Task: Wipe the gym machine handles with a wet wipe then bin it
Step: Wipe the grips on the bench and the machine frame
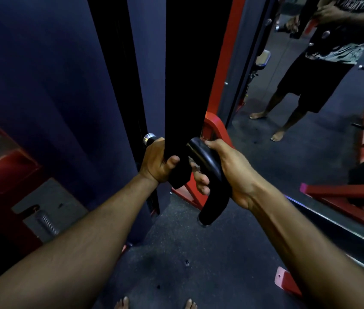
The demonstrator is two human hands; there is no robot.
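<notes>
- Currently left hand [157, 162] grips 1 handle [149, 139], fingers clamped round it, likely steadying.
- Right hand [223, 169] wraps the curved black handle [207, 175]; wipe hard to make out, probably rubbing.

handle [148, 139]: mostly under left hand [157, 162] | wipe: barely visible

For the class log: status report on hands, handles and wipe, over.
Left hand grips left handle. Right hand grips black curved handle. Pale scrap under right fingers, possibly the wipe. Nothing blocking.
</notes>
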